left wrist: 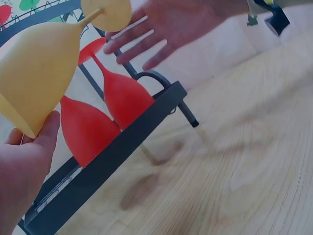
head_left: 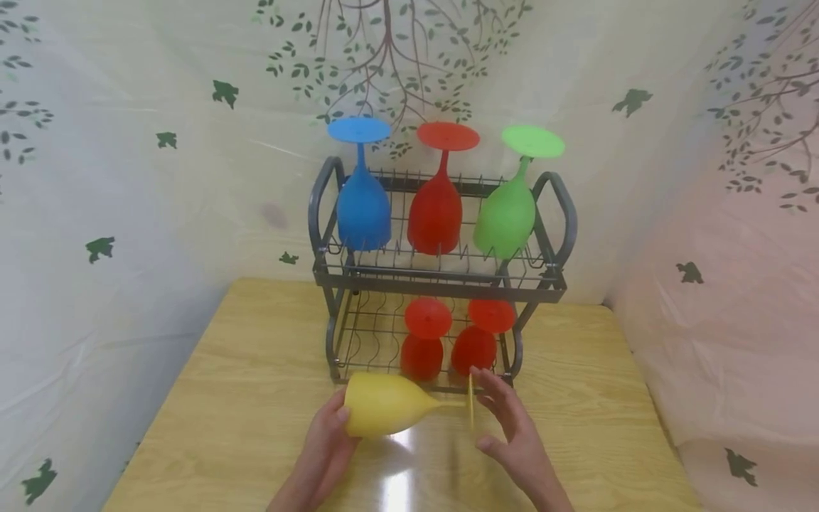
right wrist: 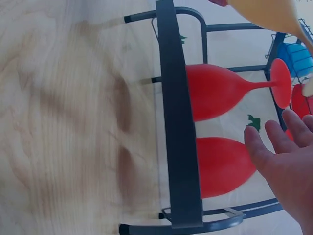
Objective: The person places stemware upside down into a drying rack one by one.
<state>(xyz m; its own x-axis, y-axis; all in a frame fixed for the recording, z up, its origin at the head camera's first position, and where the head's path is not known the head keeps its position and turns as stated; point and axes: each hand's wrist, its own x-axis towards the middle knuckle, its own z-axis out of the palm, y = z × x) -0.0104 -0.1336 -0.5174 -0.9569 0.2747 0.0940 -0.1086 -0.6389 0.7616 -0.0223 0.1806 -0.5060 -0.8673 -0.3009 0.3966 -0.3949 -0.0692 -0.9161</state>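
A yellow goblet (head_left: 384,405) lies sideways in the air in front of the rack, its bowl to the left and its foot to the right. My left hand (head_left: 326,441) grips the bowl at its rim, the thumb on the near side. In the left wrist view the thumb presses on the yellow goblet (left wrist: 39,68) close to the rim. My right hand (head_left: 515,434) is right by the goblet's foot, fingers spread and extended, with the fingertips at the edge of the disc. Seen from the right wrist, the right hand (right wrist: 288,156) has loosely extended fingers.
A black two-tier dish rack (head_left: 441,284) stands on the wooden table (head_left: 256,384). Its upper tier bears upside-down blue (head_left: 363,210), red (head_left: 435,213) and green (head_left: 507,217) goblets. Two red goblets (head_left: 422,355) stand inverted on the lower tier's right side. A patterned sheet (head_left: 160,235) hangs behind.
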